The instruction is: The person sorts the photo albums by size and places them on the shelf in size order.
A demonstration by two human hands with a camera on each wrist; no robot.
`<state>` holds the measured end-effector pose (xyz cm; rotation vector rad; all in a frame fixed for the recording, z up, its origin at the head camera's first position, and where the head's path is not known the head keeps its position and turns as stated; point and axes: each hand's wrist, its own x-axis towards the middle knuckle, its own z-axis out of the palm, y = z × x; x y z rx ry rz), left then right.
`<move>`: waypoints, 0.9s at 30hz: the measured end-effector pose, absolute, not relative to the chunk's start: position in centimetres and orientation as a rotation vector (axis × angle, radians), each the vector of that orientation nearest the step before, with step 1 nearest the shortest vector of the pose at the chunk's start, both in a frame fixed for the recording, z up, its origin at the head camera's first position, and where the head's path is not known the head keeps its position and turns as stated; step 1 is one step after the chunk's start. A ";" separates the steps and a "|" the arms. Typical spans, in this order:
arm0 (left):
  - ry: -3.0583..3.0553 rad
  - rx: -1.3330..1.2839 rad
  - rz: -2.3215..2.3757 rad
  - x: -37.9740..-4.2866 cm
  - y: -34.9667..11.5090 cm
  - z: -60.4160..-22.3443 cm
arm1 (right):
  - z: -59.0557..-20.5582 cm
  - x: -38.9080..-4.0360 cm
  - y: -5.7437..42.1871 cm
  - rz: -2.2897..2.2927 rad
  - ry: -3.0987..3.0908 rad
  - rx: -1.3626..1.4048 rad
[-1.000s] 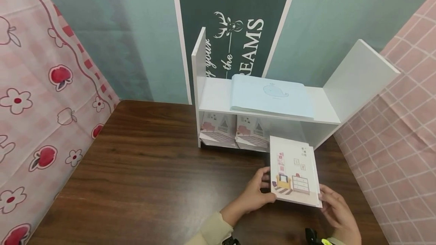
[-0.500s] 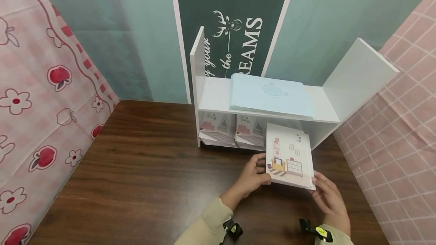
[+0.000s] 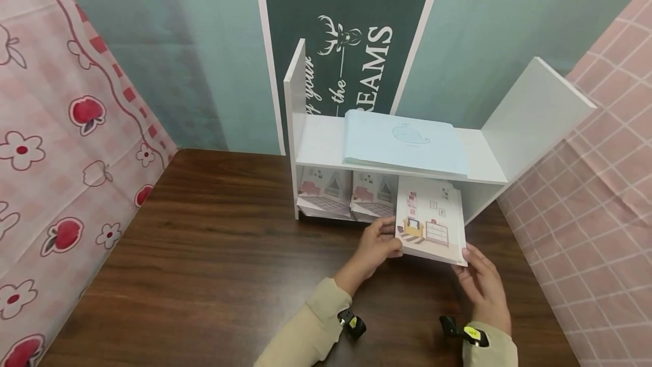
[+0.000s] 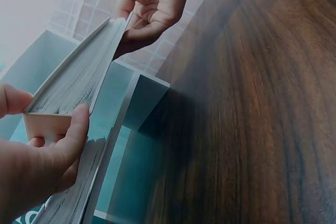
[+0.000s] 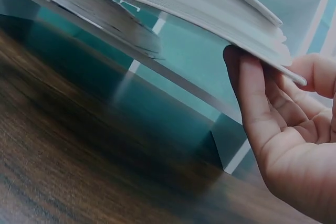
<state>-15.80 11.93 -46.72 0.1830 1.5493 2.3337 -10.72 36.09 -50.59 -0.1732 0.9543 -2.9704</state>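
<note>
My two hands hold a thick white hardcover book (image 3: 430, 217), its cover drawn with a yellow armchair and a chest of drawers. My left hand (image 3: 373, 249) grips the near left corner, and the left wrist view shows thumb and fingers around the spine end. The near right corner is pinched by my right hand (image 3: 483, 285), fingers below the lower cover in the right wrist view. The book's far end lies inside the lower right part of a white shelf (image 3: 326, 135), hidden under its board. Beside it stand two similar books with pink sofa covers (image 3: 325, 191) in the lower level.
A light blue folder (image 3: 404, 140) with a whale drawing lies on the shelf's upper board. Tall side panels (image 3: 537, 118) rise at both ends. The dark wooden table (image 3: 204, 254) extends left and in front. Patterned cloths (image 3: 601, 197) hang around the table.
Both hands have moved the book away from me and slightly left, from in front of the shelf to partly inside its lower level. The other books and folder stay put.
</note>
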 end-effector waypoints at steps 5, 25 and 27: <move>1.574 0.136 2.349 -16.3 12.3 -46.5 | -50.1 -11.4 36.1 -2.961 0.996 -0.128; 1.848 -0.114 2.325 -18.2 13.9 -45.0 | -49.6 -15.3 37.4 -2.947 0.747 -0.071; 1.854 -0.130 2.341 -18.2 14.1 -45.0 | -49.6 -15.6 37.5 -2.944 0.734 -0.037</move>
